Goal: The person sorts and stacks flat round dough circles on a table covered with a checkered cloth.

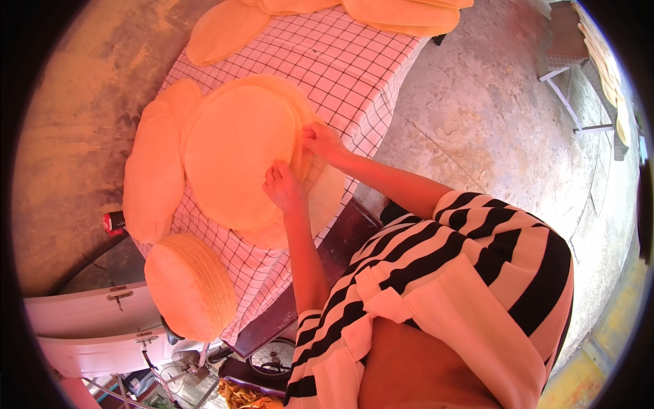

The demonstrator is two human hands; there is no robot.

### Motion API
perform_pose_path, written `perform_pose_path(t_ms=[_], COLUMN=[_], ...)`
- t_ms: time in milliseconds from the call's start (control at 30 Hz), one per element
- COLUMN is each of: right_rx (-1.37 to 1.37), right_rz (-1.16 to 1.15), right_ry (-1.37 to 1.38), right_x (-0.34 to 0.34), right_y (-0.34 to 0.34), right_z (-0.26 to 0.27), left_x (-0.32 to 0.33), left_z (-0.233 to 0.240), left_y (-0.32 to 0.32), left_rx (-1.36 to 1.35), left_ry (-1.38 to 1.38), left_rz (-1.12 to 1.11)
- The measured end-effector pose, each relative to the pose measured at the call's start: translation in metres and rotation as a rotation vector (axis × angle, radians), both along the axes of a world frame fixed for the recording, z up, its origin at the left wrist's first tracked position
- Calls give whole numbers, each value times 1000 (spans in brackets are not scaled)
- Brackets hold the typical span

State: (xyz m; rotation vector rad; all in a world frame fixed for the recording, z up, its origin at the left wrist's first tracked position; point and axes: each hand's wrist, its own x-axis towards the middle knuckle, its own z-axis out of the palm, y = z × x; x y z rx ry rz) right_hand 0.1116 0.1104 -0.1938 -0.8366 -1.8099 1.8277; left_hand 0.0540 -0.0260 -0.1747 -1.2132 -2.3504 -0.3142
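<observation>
A wide stack of thin round sheets (235,153), perhaps rice paper or flatbread, lies on a table with a checked cloth (352,56). My left hand (284,187) pinches near the lower right edge of the top sheet. At the stack's right edge, my right hand (322,142) has its fingers bent around the rim of a sheet. Beneath my hands, a thinner, more see-through sheet (327,197) spreads toward the near table edge. Flatter overlapping piles (153,174) lie left of the stack, and a thick stack (189,286) stands at the near left corner.
More round sheets (230,30) lie at the table's far end. A red and black can (113,223) is beyond the left edge. A white chest with latches (97,317), a fan (191,363) and a spoked wheel (272,356) are at lower left. Another table (567,51) holds sheets at upper right.
</observation>
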Motion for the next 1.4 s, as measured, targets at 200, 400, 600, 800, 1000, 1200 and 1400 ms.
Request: perform_pose_path(t_ms=[200,400,600,800,1000,1200,1400], right_rx=[-313,-423,-429,-445,-275,-334,-318], right_rz=[72,87,118,148,-33,54,151], right_ry=[21,56,11,77,-25,-73,-122], right_x=[-8,-7,-10,-6,-4,-6,-1], right_y=[-10,-16,-16,-17,29,33,18], right_z=[16,18,15,23,22,15,25], left_x=[9,7,14,11,-57,-24,8], left_z=[3,4,0,9,121,75,10], left_y=[-1,-7,-3,-6,-22,-20,-24], left_rx=[35,93,57,-61,26,4,-76], left_ry=[-41,-88,-59,-14,187,181,12], left_rz=[-13,-113,-124,-2,142,-77,-12])
